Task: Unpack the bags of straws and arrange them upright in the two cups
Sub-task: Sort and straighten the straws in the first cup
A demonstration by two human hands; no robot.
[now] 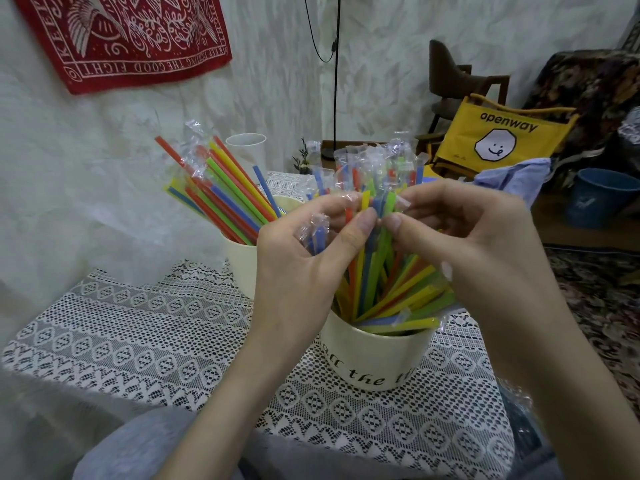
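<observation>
The room is lit softly and evenly, not very bright. No strong shadows show; only a faint dark patch sits under the near cup [375, 358] on the lace cloth [138, 341]. The clear wrappers [195, 147] on the straws shine a little. The picture bends at its edges, so the lamp pole [335, 74] looks curved. The bottom corners are blurry and grey. The middle is fairly sharp.

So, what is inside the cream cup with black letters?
The cream cup holds many wrapped straws in yellow, green, orange and blue. Both hands, left hand and right hand, pinch their tops. The cup's bottom is hidden.
</observation>
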